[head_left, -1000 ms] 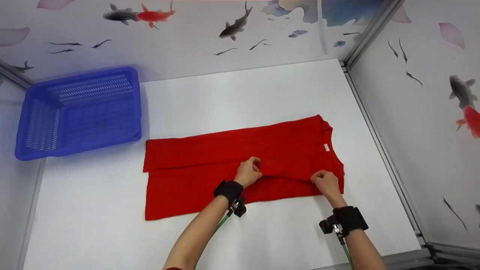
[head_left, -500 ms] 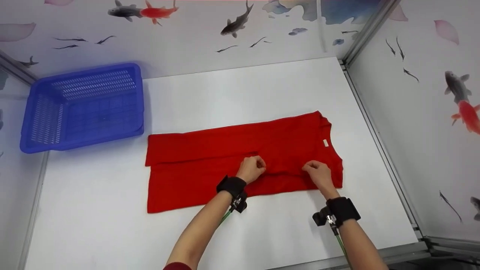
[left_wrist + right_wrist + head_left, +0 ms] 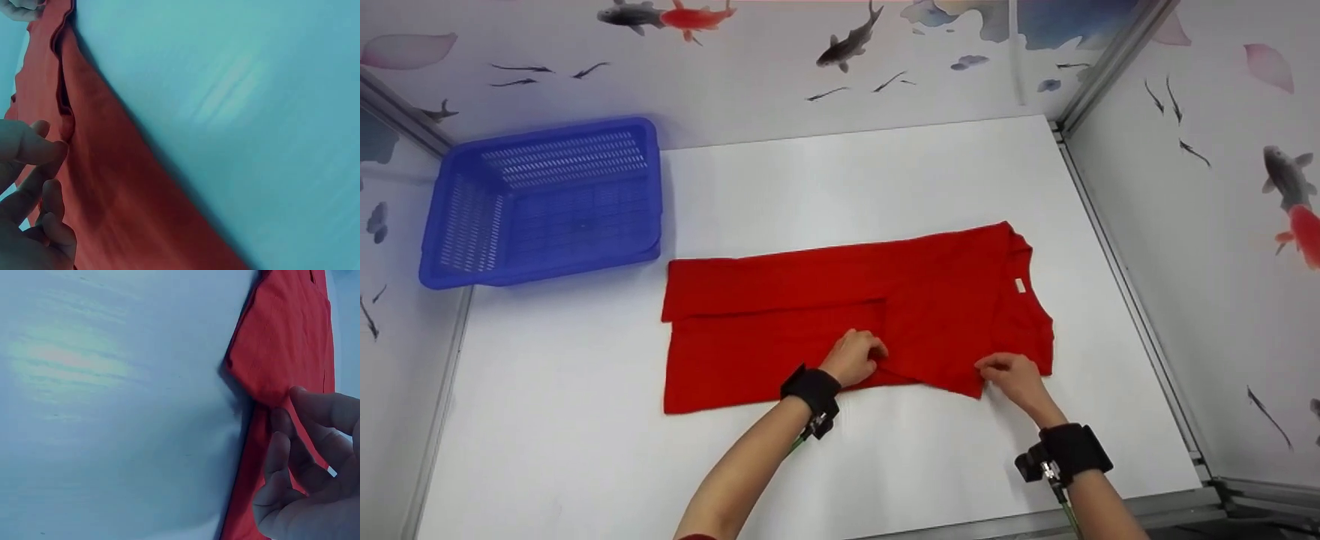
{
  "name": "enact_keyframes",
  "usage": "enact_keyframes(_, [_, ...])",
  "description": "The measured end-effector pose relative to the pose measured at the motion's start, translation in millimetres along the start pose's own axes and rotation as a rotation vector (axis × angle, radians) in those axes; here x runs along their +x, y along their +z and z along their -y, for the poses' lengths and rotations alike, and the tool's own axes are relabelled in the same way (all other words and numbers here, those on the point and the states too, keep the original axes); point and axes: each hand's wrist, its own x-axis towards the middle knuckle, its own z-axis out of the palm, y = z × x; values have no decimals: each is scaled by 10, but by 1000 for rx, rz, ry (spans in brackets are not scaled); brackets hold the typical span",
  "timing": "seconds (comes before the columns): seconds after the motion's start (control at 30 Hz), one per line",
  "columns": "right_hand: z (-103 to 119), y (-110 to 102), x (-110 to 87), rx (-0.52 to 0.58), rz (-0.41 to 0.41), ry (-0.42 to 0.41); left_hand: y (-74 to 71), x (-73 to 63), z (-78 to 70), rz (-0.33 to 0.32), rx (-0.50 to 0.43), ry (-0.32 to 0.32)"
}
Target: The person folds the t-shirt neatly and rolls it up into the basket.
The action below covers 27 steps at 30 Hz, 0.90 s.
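Observation:
A red T-shirt [image 3: 780, 277] lies folded lengthwise on the white table, its neckline and small white label [image 3: 1020, 286] toward the right. A folded-back sleeve [image 3: 937, 330] lies across its right half, and one corner sticks out past the near edge. My left hand [image 3: 855, 358] pinches the sleeve's left edge between thumb and forefinger, the other fingers bent. At the opposite side of that sleeve, my right hand [image 3: 1016, 379] pinches the edge near the jutting corner. In the right wrist view the thumb [image 3: 301, 395] lies over the red cloth, with a fingertip at its edge.
A blue plastic basket [image 3: 540, 274] with slotted walls stands at the back left of the table [image 3: 585, 420]. Walls printed with fish enclose the back and sides. A metal rail [image 3: 1132, 322] runs along the right edge. Each wrist wears a black strap with a cabled camera.
The sleeve has been drawn toward the near side, so its corner now passes the shirt's near edge. Both hands have come nearer the body with it. The view has shifted slightly.

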Motion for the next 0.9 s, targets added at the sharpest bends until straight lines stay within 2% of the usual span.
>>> enact_keyframes(0.13, [103,144,-39,-78,-95,-57,-110,-94,126,-111,47,2])
enact_keyframes(0.23, [221,336,-75,-162,-208,-104,-260,-181,318,-207,148,-1])
enact_keyframes(0.3, [315,481,-95,-210,-265,-110,-397,-244,482,-233,227,-9])
enact_keyframes(0.37, [405,624,-106,-244,-296,-86,-551,-308,648,-232,304,-25])
enact_keyframes(0.53, [571,899,-29,-261,-253,46,-939,-439,1021,-118,391,-114])
enact_keyframes(0.6, [606,968,46,-258,-219,82,-1049,-491,1140,-64,380,-169])
enact_keyframes(0.7, [624,1026,190,-270,-172,89,-1123,-586,1272,-16,313,-256])
enact_keyframes(0.8, [626,1002,384,-291,-138,45,-1081,-684,1343,-41,230,-321])
enact_keyframes(0.9, [631,884,632,-325,-95,-27,-961,-761,1350,-128,191,-346])
